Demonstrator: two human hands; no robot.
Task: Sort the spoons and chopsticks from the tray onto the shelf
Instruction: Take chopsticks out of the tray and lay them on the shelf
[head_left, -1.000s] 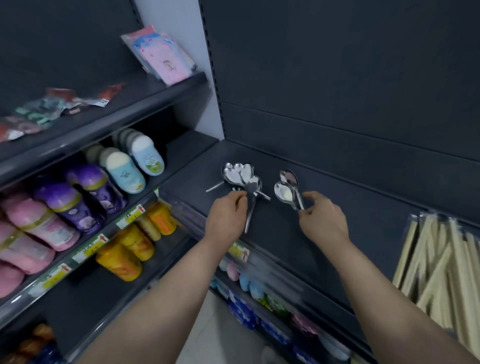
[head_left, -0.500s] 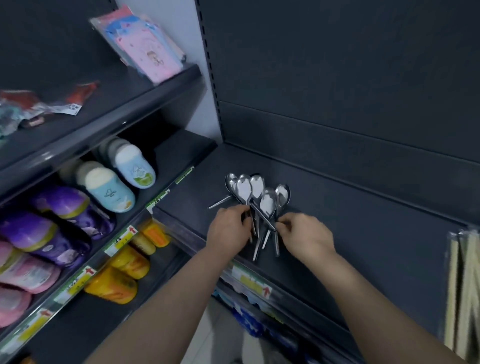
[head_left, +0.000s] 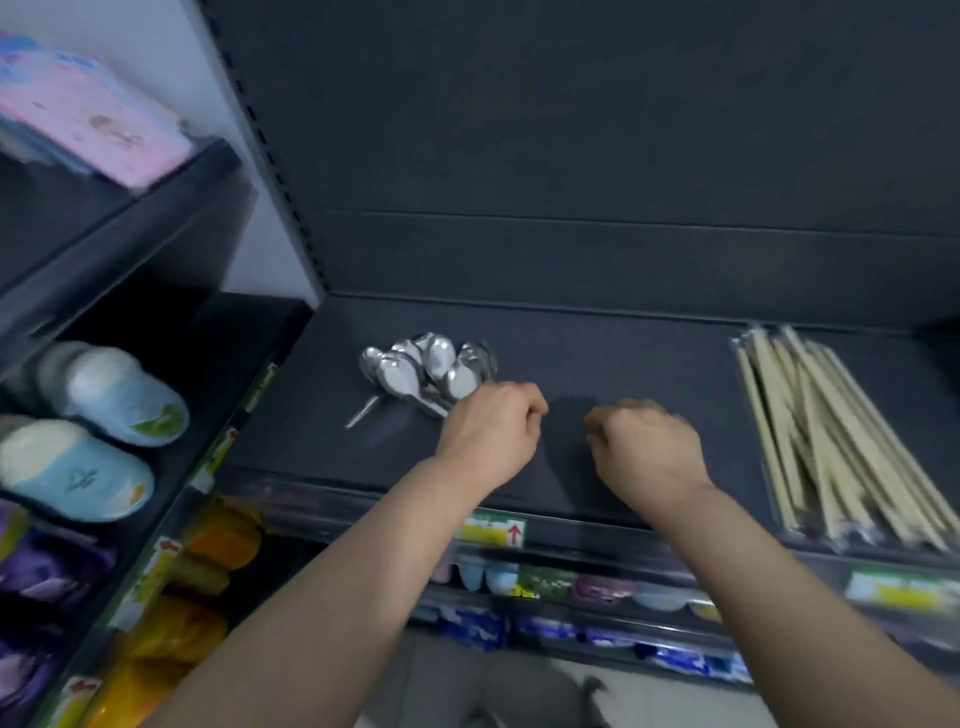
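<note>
Spoons lie fanned in a heap on the shelf, chopsticks bundled well to their right, so the sorting looks nearly done. Left hand curls over the handles; whether it grips them, I cannot tell. Right hand is curled, seemingly holding nothing.

To my left, top level: pink pack w/ a cartoon print. Below it two light-blue slippers w/ white fluffy lining, side by side. Purple ones under those, blurred. Lower still, orange-yellow packs. Yellow-green price tag w/ a red arrow on the rail in front of me. Beneath that, pastel bits, then blue packets. Grey floor at btm.
</note>
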